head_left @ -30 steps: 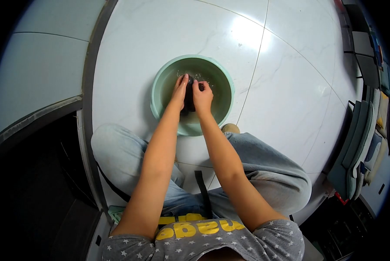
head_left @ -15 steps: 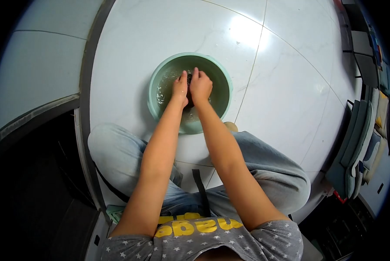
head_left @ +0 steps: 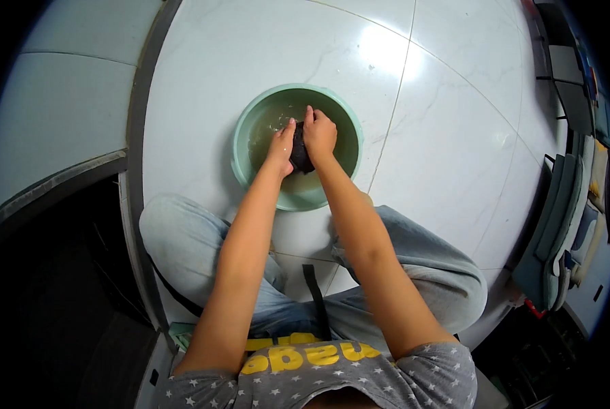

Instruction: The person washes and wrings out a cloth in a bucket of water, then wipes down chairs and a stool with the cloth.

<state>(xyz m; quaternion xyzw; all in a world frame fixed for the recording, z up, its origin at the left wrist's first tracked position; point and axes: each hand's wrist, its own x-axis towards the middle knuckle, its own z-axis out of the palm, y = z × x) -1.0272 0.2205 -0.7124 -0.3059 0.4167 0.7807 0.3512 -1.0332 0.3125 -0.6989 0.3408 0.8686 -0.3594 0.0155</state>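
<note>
Slightly rightward since the frame half a second ago, the right hand [head_left: 320,135] has shifted from the left hand [head_left: 282,146], and more of the dark cloth [head_left: 301,158] shows between them; the splash near the basin's left edge has died down.

Nearest is the grey starred shirt [head_left: 277,390], then the jeans [head_left: 189,232], knees spread to either side, with a black strap [head_left: 316,300] hanging between them. Beyond stands the green basin [head_left: 349,146], its near edge just in front of the legs. Cloudy water [head_left: 305,183] shows inside that edge.

Around the basin's middle, both hands press the cloth between them, the left against its left side, the right against its right. Both thumbs point towards the far edge; most other fingers are hidden, so how tightly they curl I cannot tell.

Working the cloth by hand over the water looks like the step in hand, probably rubbing or squeezing it. Continuing would call for a firm hold from both sides, with the cloth kept inside the rim.

Past the far edge spreads white tiled floor [head_left: 455,136]; off right is a sofa [head_left: 557,225].
</note>
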